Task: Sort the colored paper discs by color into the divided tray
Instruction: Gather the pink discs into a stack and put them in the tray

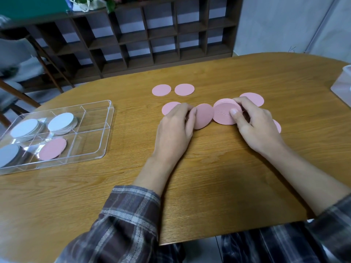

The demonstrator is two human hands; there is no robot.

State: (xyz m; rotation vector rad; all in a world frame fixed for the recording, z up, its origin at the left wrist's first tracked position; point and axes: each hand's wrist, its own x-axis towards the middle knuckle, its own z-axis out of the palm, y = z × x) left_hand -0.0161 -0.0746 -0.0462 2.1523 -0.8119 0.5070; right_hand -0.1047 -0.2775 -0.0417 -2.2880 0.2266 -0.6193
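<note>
**Both hands busy with pink discs at the middle of the desk**

The left hand (176,126) has its grip closed on a single pink disc (204,115), pinching its left edge between thumb and curled fingers. The disc stands tilted, its lower edge near the desk (209,177). Just beside it on the right, the right hand (254,126) grasps a stack of pink discs (223,112). The thumb presses on the top face and the fingers curl round the far edge.

Loose pink discs lie around the hands. Two far discs (161,90) sit side by side beyond them. One disc (169,108) is partly hidden under the left hand's fingers. Another disc (252,98) shows behind the right hand, and the edge of one more (277,126) peeks out past its right side.

The clear divided tray (106,130) stands well to the left on the desk. Its far row holds two white stacks (24,130) in neighbouring compartments. A third white stack (8,154) fills the near left compartment. Just to the right of it, a lone pink tray disc (53,149) lies in its own compartment.

Plaid sleeves (123,215) cover both forearms. A dark cubby shelf (152,38) stands behind the desk, and a translucent container (341,84) sits at the right edge.
</note>
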